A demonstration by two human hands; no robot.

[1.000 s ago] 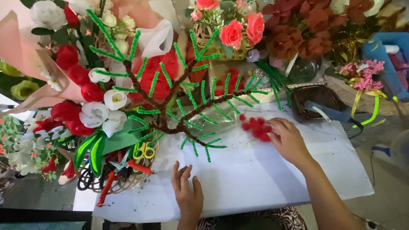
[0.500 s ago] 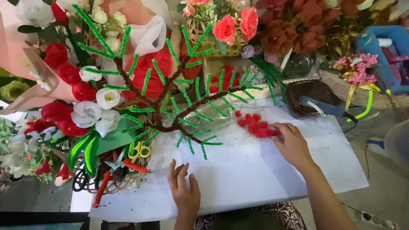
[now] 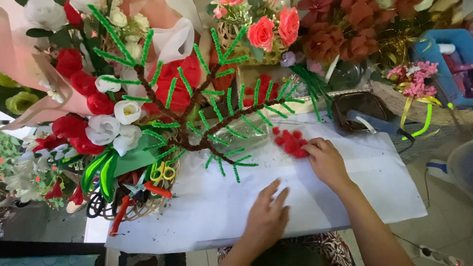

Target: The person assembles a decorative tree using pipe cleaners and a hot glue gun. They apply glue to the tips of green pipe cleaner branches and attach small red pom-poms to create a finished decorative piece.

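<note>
- right now the right hand [image 3: 326,162] reaches into a small heap of red pompoms [image 3: 290,143] on the white paper sheet [image 3: 374,182]; its fingertips touch the near edge of the heap, curled narrow, but whether a pompom is pinched between them cannot be told.
- the left hand [image 3: 266,219] lies flat on the paper near its front edge, fingers spread wide, holding nothing.
- the pompoms sit loose and close together just beside the tips of a pipe-cleaner tree [image 3: 197,123] with a brown stem and green fuzzy twigs; a careless sweep of the fingers would likely scatter them across the sheet or roll them off toward the floor.
- the tree leans out over the paper from the left, and its lowest twigs hang just above the work spot; a lifted wrist could snag a twig and bend it or tip the whole tree.
- the paper overhangs the table front; if the flat hand lifts, a tug might slide the sheet and everything on it.
- a blue glue gun [image 3: 379,123] rests on a dark tray near the right hand, its cord trailing off; a forearm brushing it could mean a burn if it is hot, though that cannot be told.
- a basket of scissors and pliers [image 3: 143,187] stands well to the left, crowded by artificial flowers [image 3: 98,118].
</note>
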